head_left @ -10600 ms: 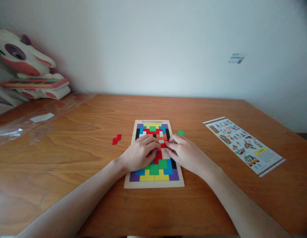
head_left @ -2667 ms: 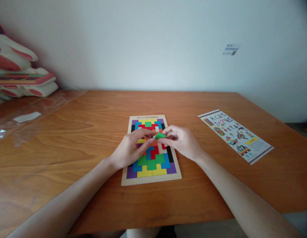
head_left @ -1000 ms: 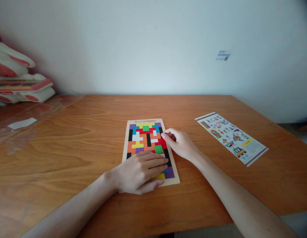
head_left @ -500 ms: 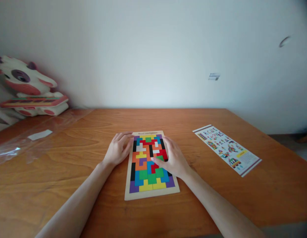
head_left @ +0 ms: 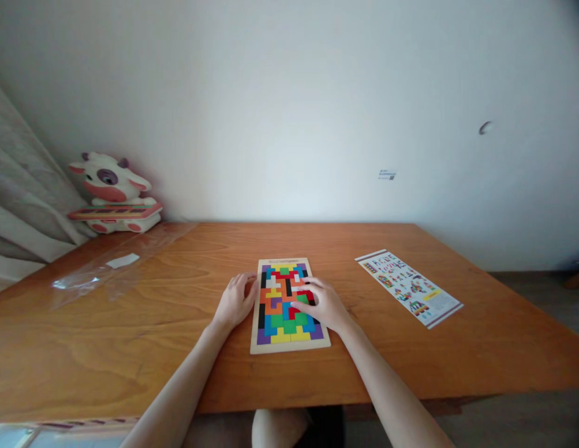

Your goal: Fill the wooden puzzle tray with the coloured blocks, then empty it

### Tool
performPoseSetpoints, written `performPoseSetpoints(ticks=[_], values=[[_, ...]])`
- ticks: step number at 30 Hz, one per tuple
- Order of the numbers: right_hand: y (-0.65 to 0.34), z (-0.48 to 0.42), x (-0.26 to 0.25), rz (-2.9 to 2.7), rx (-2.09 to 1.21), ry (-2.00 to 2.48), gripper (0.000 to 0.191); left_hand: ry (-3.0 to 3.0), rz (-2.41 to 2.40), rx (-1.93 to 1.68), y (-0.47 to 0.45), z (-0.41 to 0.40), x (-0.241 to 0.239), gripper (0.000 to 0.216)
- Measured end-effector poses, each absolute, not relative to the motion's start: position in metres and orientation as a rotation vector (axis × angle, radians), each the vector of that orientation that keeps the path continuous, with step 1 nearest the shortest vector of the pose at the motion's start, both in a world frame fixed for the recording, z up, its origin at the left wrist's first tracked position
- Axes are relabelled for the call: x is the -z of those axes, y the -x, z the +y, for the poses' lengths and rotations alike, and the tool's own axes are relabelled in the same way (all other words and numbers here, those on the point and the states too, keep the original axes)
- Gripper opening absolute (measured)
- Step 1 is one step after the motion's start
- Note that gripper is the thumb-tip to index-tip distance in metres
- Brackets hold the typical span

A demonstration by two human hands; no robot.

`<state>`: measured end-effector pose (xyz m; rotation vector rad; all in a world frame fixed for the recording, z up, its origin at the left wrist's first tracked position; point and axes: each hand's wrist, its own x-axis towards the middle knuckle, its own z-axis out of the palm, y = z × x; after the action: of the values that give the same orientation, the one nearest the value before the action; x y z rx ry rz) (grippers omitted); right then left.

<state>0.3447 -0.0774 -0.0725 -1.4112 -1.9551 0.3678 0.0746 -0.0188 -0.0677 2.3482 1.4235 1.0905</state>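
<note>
A wooden puzzle board (head_left: 291, 349) with a pale frame lies flat on the table, filled with coloured block pieces in red, orange, yellow, green, blue, purple, black and white. Along its left edge rests my left hand (head_left: 236, 301), fingers loosely bent and apart from the thumb, holding nothing. Over the right side of the board is my right hand (head_left: 325, 303), its thumb and fingers spread above red and green pieces. I see nothing gripped in it, though it hides part of the right edge. Whether its fingertips touch the pieces I cannot tell.
A printed pattern sheet (head_left: 408, 287) lies to the right on the wooden table (head_left: 177, 373). At the back left sits a cow-shaped toy keyboard (head_left: 116, 196), with a clear plastic bag (head_left: 86, 280) and a white paper slip (head_left: 123, 261) before it. A curtain (head_left: 23, 199) hangs at far left.
My view has shifted back and tilted, so the table's front edge and my legs now show. The right hand has drawn its fingers slightly lower over the board; the left stays beside it.
</note>
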Motion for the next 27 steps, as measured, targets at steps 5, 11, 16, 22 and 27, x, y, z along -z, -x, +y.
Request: performPoseSetpoints(ticks=[5, 11, 16, 22, 27], values=[[-0.352, -0.090, 0.077, -1.844, -0.366, 1.426, 0.029, -2.432, 1.292, -1.029, -0.074, -0.058, 0.068, 0.029], [-0.355, -0.094, 0.079, -1.716, -0.412, 1.443, 0.026, -2.606, 1.188, -0.779, -0.079, -0.079, 0.067, 0.044], [-0.356, -0.095, 0.083, -1.586, -0.480, 1.498, 0.026, -2.673, 1.213, -0.614, -0.082, -0.081, 0.065, 0.045], [-0.362, -0.088, 0.087, -1.500, -0.445, 1.505, 0.028, -2.734, 1.182, -0.581, -0.078, -0.080, 0.064, 0.046], [-0.378, -0.067, 0.088, -1.469, -0.287, 1.682, 0.032, -2.770, 1.133, -0.494, -0.064, -0.080, 0.064, 0.049]])
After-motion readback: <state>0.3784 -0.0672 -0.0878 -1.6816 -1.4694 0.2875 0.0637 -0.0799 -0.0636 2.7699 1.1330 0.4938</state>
